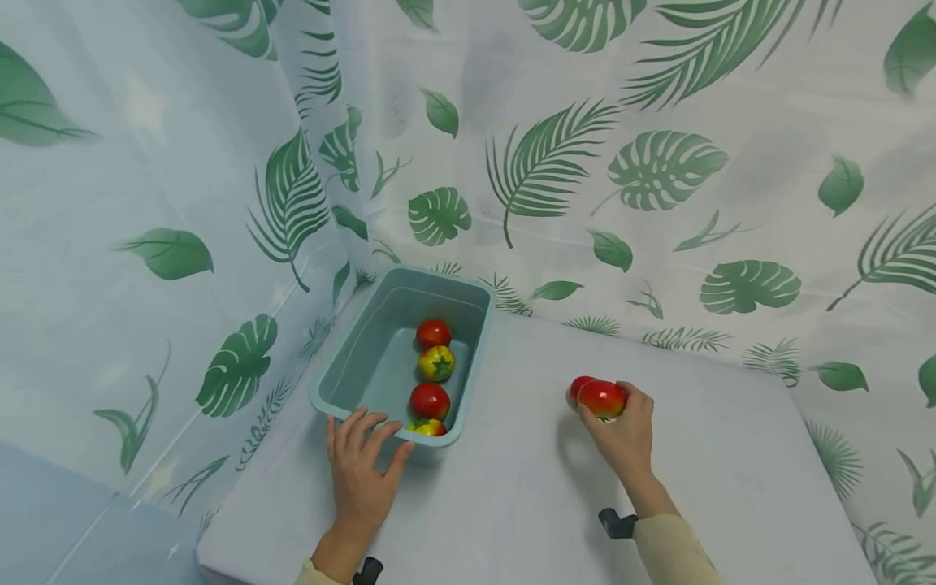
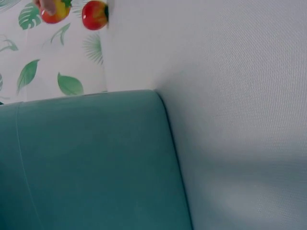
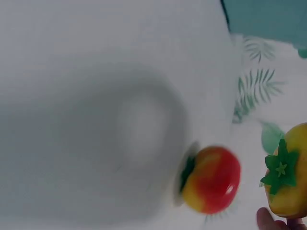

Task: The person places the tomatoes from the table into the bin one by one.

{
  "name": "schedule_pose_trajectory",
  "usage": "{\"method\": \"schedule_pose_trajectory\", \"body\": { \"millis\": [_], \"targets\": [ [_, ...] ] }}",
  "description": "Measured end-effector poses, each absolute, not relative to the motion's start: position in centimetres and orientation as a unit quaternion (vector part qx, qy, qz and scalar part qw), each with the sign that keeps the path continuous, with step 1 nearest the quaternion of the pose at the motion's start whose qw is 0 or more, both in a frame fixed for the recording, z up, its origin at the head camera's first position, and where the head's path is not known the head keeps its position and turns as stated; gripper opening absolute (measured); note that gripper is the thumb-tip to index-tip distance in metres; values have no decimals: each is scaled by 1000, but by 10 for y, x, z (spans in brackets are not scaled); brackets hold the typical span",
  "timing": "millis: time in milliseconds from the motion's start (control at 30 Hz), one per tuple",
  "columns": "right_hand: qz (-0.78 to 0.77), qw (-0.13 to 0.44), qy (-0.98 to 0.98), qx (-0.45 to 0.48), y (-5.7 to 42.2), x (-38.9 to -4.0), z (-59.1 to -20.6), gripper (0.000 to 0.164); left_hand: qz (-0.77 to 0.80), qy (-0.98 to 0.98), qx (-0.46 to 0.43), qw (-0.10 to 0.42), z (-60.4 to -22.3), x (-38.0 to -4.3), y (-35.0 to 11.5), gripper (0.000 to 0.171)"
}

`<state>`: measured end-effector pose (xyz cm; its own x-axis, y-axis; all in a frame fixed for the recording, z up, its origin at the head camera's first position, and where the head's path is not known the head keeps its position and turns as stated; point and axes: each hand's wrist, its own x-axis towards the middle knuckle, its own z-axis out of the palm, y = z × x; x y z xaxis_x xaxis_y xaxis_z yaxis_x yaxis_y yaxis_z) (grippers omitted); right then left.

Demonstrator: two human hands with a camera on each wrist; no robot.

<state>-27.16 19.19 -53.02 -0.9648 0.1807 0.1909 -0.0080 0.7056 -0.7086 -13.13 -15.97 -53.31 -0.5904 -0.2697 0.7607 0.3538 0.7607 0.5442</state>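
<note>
My right hand [image 1: 630,435] pinches a red-and-yellow tomato [image 1: 604,399] between thumb and fingers, over the right part of the table. Its green star-shaped leaf top shows in the right wrist view, where the held tomato [image 3: 293,175] is cut by the frame edge. Just behind it a second tomato [image 1: 577,388] rests on the table, partly covered in the head view. A blue-green plastic bin [image 1: 478,366] stands at the left. Spread fingers of my left hand [image 1: 361,475] lie at its near rim. Inside, several red and yellow tomatoes [image 1: 430,401] line the right side.
A white cloth covers the table [image 1: 512,504]. Behind and to the left hang white curtains [image 1: 541,162] printed with green leaves, close to the bin's far end. The bin's side wall [image 2: 91,163] fills much of the left wrist view.
</note>
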Motion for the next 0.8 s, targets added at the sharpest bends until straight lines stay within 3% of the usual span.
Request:
{"method": "schedule_pose_trajectory", "body": {
  "millis": [267, 433, 800],
  "targets": [
    [414, 161, -895, 41, 133, -290, -501, 75, -348, -821, -28, 451, -530, -130, -158, 28],
    [442, 153, -881, 69, 100, -298, -483, 77, -348, -822, -25, 450, -532, -130, -156, 28],
    [455, 186, -857, 156, 53, -300, -460, 76, -342, -823, -26, 453, -531, -130, -158, 30]
  ]
}}
